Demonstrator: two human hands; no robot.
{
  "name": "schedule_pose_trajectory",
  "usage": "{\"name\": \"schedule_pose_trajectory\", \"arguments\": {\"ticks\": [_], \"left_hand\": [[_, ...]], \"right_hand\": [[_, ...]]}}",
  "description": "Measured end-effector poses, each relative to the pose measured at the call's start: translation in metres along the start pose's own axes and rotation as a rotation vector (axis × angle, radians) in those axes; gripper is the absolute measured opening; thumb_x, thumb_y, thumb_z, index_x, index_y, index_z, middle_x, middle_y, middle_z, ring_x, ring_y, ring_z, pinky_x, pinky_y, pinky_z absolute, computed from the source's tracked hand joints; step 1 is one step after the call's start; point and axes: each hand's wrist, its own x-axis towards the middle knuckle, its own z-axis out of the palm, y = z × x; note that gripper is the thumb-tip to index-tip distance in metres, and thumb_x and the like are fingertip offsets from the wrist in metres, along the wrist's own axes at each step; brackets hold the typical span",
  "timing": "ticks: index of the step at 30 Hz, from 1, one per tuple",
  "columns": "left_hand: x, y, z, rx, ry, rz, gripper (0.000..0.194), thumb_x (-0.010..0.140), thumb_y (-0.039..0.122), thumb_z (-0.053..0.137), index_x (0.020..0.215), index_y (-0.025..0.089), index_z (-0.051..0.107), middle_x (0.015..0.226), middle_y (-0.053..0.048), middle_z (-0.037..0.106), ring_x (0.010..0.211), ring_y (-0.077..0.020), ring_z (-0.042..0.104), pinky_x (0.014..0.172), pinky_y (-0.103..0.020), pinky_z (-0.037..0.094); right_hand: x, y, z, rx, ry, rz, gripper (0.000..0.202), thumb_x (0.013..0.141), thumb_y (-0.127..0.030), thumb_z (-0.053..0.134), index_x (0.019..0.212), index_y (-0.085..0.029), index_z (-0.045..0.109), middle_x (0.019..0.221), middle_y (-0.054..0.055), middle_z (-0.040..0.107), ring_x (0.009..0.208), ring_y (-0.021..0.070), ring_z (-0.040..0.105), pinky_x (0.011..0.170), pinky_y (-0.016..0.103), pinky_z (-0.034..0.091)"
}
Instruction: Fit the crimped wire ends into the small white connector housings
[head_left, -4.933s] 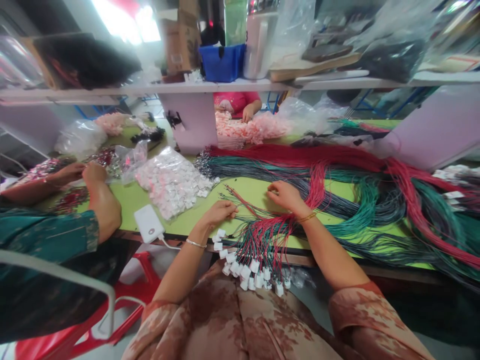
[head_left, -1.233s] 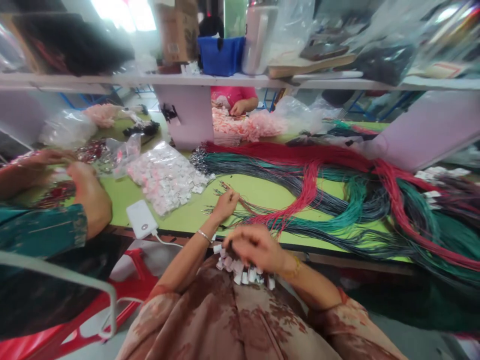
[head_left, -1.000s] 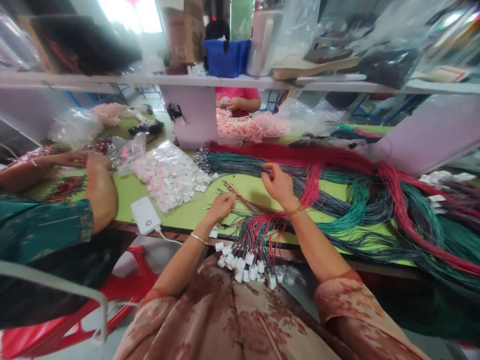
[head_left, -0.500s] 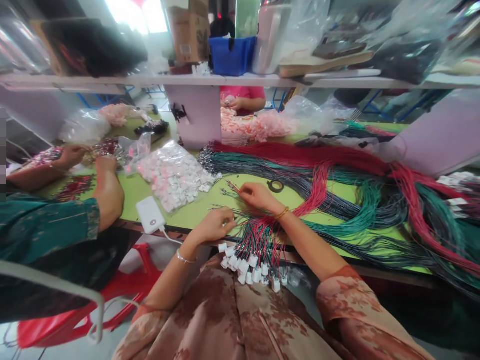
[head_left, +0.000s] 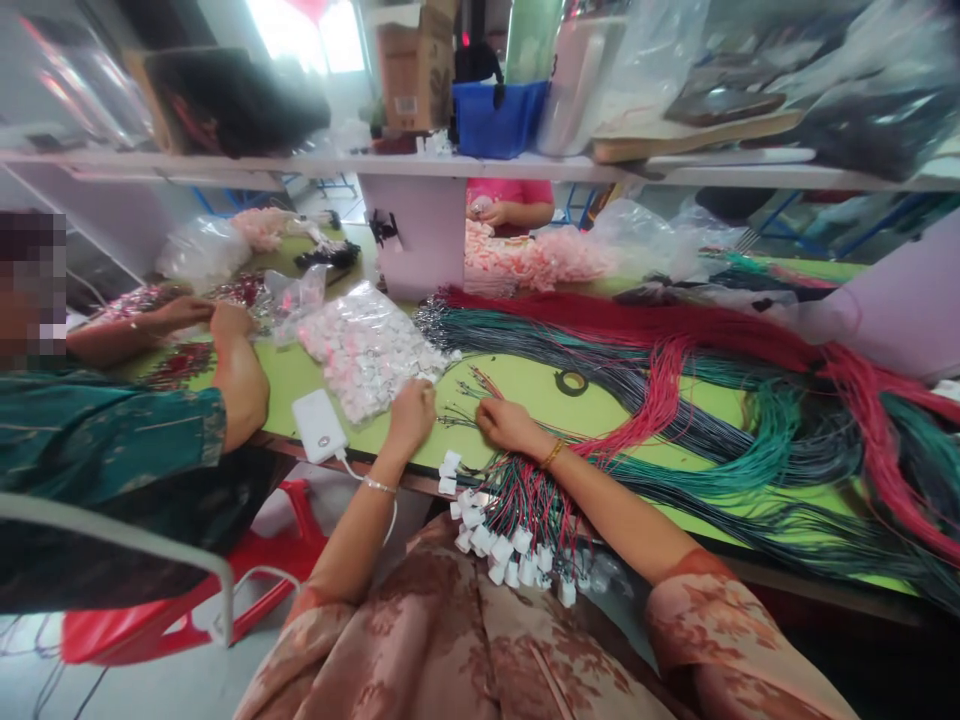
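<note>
Item, left hand [head_left: 411,415]: at the near right side of a clear plastic bag of white housings [head_left: 364,350]; fingers drawn together, anything pinched between them too small to tell.

Item, right hand [head_left: 514,428]: over the fanned, bare-tipped wire ends [head_left: 480,380]; fingers curled together, fingertips hidden, grip on any strand uncertain.

Item, red, green and black wires fitted with white block connectors [head_left: 523,540]: gathered below the right hand, draped over the near edge of the green-topped bench [head_left: 525,375], connectors hanging.

Item, long red wire bundle [head_left: 615,315]: behind the hands, trailing toward the bench's right side, green and dark strands alongside.

Item, black tape roll [head_left: 561,381]: flat, beyond the right hand.

Item, white power bank [head_left: 319,428]: at the near edge, left of the left hand, its white cord passing by the left wrist.

Hazards, as judged: overhanging weight could drag the wires down; crossing strands could snarl if one is pulled; the cord could catch the left wrist; a knock could spill the bag.
</note>
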Motion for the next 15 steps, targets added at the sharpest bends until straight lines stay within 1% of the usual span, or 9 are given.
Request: {"name": "schedule_pose_trajectory", "arguments": {"ticks": [1, 2, 4, 6, 8, 11, 13, 15], "left_hand": [[0.011, -0.009, 0.004, 0.059, 0.035, -0.022, 0.027, 0.087, 0.013, 0.041, 0.102, 0.015, 0.064, 0.104, -0.014, 0.062, 0.092, -0.0241, 0.057, 0.080, -0.033, 0.040], [0.021, -0.016, 0.009, 0.116, 0.023, -0.030, 0.030, 0.085, 0.010, 0.041, 0.105, 0.014, 0.063, 0.105, -0.016, 0.061, 0.093, -0.0252, 0.057, 0.081, -0.034, 0.040], [0.035, -0.026, 0.017, 0.216, -0.032, -0.040, 0.028, 0.084, 0.010, 0.043, 0.103, 0.014, 0.063, 0.101, -0.017, 0.061, 0.091, -0.0271, 0.057, 0.078, -0.035, 0.039], [0.041, -0.030, 0.022, 0.283, -0.075, -0.041, 0.022, 0.084, 0.013, 0.045, 0.098, 0.015, 0.062, 0.097, -0.016, 0.061, 0.089, -0.0280, 0.056, 0.076, -0.035, 0.038], [0.042, -0.030, 0.023, 0.309, -0.093, -0.043, 0.020, 0.083, 0.014, 0.047, 0.098, 0.016, 0.061, 0.096, -0.016, 0.062, 0.089, -0.0284, 0.056, 0.075, -0.035, 0.038], [0.038, -0.028, 0.021, 0.290, -0.098, -0.043, 0.025, 0.081, 0.011, 0.047, 0.103, 0.016, 0.060, 0.095, -0.015, 0.061, 0.089, -0.0289, 0.056, 0.076, -0.036, 0.039], [0.033, -0.024, 0.018, 0.227, -0.053, -0.031, 0.029, 0.081, 0.009, 0.045, 0.105, 0.016, 0.060, 0.099, -0.015, 0.059, 0.094, -0.0288, 0.055, 0.079, -0.037, 0.040], [0.026, -0.020, 0.016, 0.098, 0.023, -0.032, 0.027, 0.083, 0.010, 0.045, 0.102, 0.017, 0.061, 0.103, -0.014, 0.057, 0.098, -0.0273, 0.055, 0.085, -0.038, 0.041]], "right_hand": [[0.000, 0.000, 0.001, 0.006, 0.018, 0.023, 0.015, 0.088, -0.024, 0.046, 0.086, -0.019, 0.059, 0.082, 0.007, 0.066, 0.068, 0.0169, 0.053, 0.061, 0.026, 0.031], [0.000, 0.001, 0.003, 0.019, 0.036, 0.042, 0.014, 0.088, -0.024, 0.046, 0.087, -0.018, 0.059, 0.081, 0.007, 0.065, 0.067, 0.0169, 0.052, 0.061, 0.026, 0.031], [0.001, 0.005, 0.006, 0.074, 0.075, 0.056, 0.013, 0.086, -0.024, 0.047, 0.090, -0.018, 0.058, 0.080, 0.005, 0.065, 0.066, 0.0164, 0.052, 0.061, 0.026, 0.031], [0.002, 0.009, 0.009, 0.165, 0.122, 0.044, 0.012, 0.084, -0.023, 0.047, 0.089, -0.018, 0.057, 0.077, 0.004, 0.063, 0.065, 0.0152, 0.051, 0.062, 0.025, 0.033], [0.004, 0.013, 0.012, 0.279, 0.171, 0.032, 0.012, 0.083, -0.023, 0.047, 0.086, -0.017, 0.058, 0.075, 0.002, 0.062, 0.064, 0.0138, 0.050, 0.062, 0.024, 0.035], [0.011, 0.013, 0.012, 0.440, 0.228, 0.028, 0.014, 0.081, -0.026, 0.048, 0.083, -0.017, 0.058, 0.073, 0.000, 0.060, 0.064, 0.0125, 0.049, 0.063, 0.023, 0.037], [0.016, 0.008, 0.009, 0.530, 0.255, 0.010, 0.015, 0.080, -0.028, 0.050, 0.082, -0.016, 0.059, 0.075, 0.000, 0.061, 0.066, 0.0123, 0.050, 0.065, 0.023, 0.039], [0.022, 0.000, 0.005, 0.598, 0.273, -0.024, 0.016, 0.081, -0.030, 0.050, 0.081, -0.016, 0.059, 0.076, 0.001, 0.061, 0.068, 0.0124, 0.050, 0.067, 0.024, 0.040]]}}
